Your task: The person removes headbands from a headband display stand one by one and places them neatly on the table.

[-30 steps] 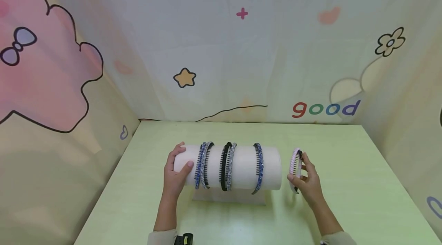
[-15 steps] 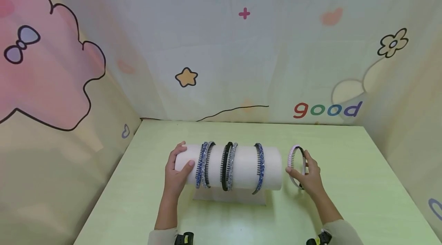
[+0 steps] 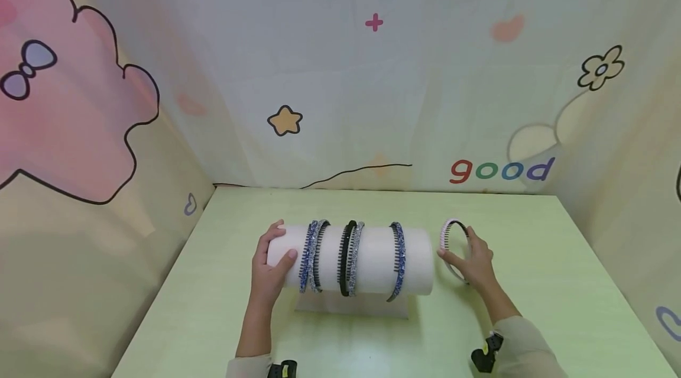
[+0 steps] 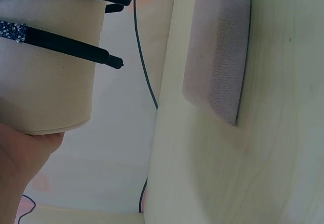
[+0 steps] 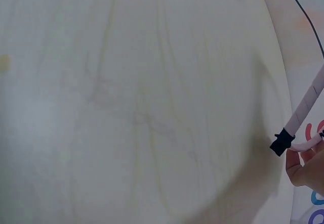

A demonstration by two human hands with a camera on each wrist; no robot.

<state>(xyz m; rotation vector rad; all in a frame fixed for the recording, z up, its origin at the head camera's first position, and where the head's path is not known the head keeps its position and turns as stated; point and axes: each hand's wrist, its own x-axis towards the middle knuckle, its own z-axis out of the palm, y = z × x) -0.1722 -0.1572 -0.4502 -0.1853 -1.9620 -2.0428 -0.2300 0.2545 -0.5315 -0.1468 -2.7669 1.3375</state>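
Pale headband [image 3: 443,237] is turning its loop more face-on than a second ago and drawing nearer the white roll [image 3: 378,259], with the right hand [image 3: 476,261] pinching it between thumb and fingers. Left hand [image 3: 269,270] is gripping the white roll's end; blue, silver and black headbands [image 3: 354,259] are sitting to that hand's right.

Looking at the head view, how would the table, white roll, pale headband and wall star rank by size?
1. Table
2. White roll
3. Pale headband, held in the right hand
4. Wall star
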